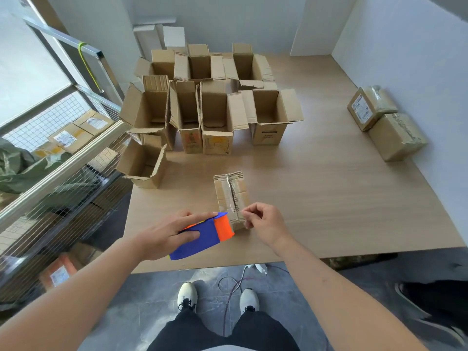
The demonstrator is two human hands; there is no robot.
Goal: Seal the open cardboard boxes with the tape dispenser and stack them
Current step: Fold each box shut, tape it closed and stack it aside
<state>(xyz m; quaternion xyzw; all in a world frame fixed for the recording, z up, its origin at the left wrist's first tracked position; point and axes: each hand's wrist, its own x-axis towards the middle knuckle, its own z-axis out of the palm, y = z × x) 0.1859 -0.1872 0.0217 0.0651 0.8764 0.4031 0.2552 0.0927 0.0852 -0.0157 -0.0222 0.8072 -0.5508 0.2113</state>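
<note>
Dispenser [202,235] under left-hand fingers [195,219], touching the taped box [231,196].

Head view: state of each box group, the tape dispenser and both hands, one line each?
Taped box: closed, tape along its top seam, lying near the table's front edge.
Open boxes: upright, flaps up, unsealed.
Sealed boxes: closed, side by side at right.
Tape dispenser: against the taped box's near end.
Left hand: holds the dispenser.
Right hand: pinching at the box's near end.
</note>
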